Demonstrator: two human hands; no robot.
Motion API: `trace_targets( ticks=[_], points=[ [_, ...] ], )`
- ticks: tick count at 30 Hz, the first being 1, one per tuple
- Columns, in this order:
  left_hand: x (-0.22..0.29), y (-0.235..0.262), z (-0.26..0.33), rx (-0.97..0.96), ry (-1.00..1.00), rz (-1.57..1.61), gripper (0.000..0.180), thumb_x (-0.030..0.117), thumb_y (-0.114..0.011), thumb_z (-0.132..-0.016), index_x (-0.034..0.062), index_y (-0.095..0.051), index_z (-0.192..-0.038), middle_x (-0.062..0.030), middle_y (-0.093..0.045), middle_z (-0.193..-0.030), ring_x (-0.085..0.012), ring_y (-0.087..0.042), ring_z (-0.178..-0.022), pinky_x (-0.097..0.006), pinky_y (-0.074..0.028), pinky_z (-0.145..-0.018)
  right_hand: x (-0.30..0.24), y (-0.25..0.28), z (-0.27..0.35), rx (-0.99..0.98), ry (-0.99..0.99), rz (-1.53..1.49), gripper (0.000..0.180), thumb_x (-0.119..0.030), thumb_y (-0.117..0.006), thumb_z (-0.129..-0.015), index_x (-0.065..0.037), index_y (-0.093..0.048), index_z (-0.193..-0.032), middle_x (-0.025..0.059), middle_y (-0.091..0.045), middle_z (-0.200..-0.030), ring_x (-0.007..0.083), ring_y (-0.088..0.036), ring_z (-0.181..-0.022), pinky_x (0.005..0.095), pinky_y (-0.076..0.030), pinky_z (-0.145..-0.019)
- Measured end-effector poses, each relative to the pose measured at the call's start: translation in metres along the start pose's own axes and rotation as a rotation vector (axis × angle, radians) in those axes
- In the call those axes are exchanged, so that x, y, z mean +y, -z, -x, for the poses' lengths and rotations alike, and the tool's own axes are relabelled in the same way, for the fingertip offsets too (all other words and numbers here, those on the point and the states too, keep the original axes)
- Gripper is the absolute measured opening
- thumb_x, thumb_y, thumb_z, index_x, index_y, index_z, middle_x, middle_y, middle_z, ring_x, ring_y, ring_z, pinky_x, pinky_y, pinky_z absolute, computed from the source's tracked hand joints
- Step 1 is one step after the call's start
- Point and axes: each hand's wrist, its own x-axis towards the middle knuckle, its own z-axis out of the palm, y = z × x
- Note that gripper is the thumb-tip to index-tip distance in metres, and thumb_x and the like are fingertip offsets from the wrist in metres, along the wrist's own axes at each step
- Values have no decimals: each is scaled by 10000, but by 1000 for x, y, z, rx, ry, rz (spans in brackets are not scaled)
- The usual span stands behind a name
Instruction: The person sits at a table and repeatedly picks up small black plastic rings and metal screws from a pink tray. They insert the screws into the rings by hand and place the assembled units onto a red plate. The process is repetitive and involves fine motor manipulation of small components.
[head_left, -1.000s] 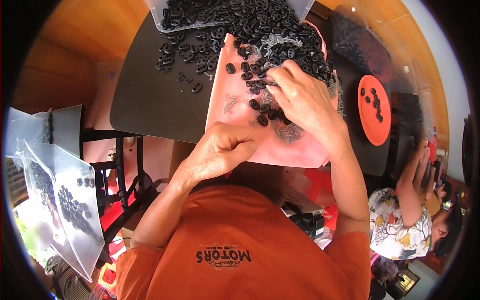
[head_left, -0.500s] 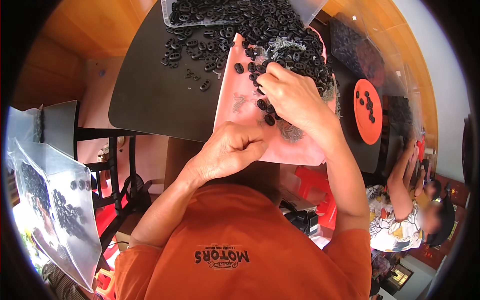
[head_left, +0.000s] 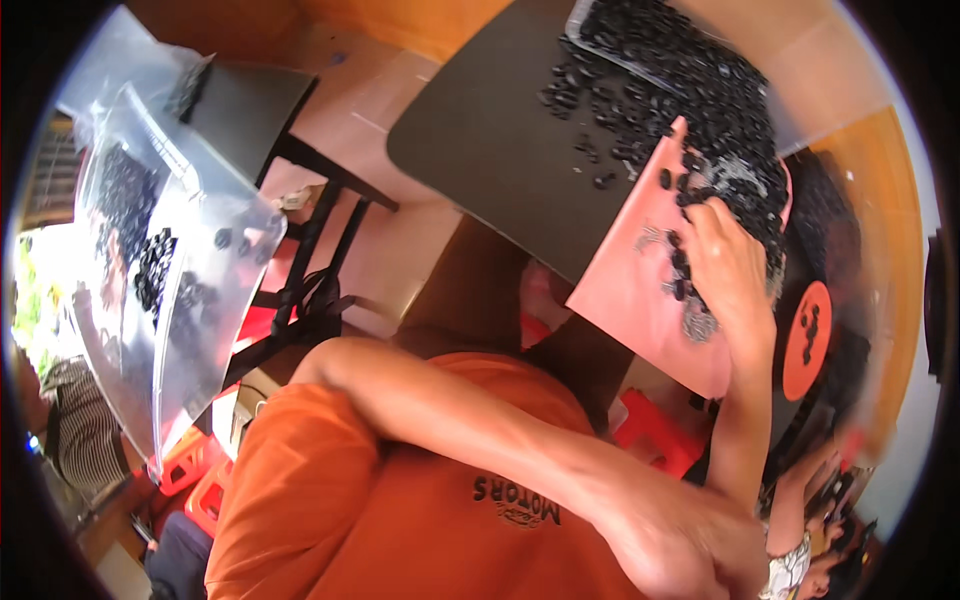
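Note:
My right hand (head_left: pixel 728 255) reaches over a pink sheet (head_left: pixel 640 290) on the dark table. Its fingers are curled together among black oval two-hole cord locks (head_left: pixel 735 95); what they pinch, if anything, is hidden. Small greyish spring-like pieces (head_left: pixel 700 322) lie by the wrist, with another little cluster (head_left: pixel 655 237) on the sheet to the left. Across my chest, my left forearm runs to the lower right. My left hand (head_left: pixel 685 550) is bent down beside my right upper arm, its fingers hidden.
A clear plastic tub (head_left: pixel 625 68) at the back holds many cord locks. An orange plate (head_left: pixel 810 365) with several black pieces sits at the right. At the left are a clear plastic box (head_left: pixel 235 290) and a dark chair (head_left: pixel 335 185). Another person's arm (head_left: pixel 795 495) shows at lower right.
My left hand has swung from the sheet's near edge across my body to the lower right. My right hand stays at the cord locks. The view has turned, shifting the table rightward.

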Motion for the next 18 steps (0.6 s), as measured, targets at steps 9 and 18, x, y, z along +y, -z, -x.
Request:
trace_targets(
  ticks=[9, 18],
  points=[
    [-29, -42, -46, -227, -99, 376, 178, 78, -504, -814, -92, -549, -789, -177, -569, -673, -230, -547, -610, -373, -431, -580, -2, -5, -7, 104, 53, 23, 125, -104, -590, -874, -16, -501, -872, 144, -565, -870, 345, -624, -717, 440, -497, -589],
    [-35, -53, -54, -270, -108, 421, 180, 79, -502, -813, -93, -549, -788, -177, -573, -677, -225, -547, -612, -372, -431, -582, 1, -6, -6, 161, 85, 21, 113, -72, -590, -849, -16, -493, -865, 147, -563, -860, 355, -610, -712, 439, -489, -587]
  ],
)
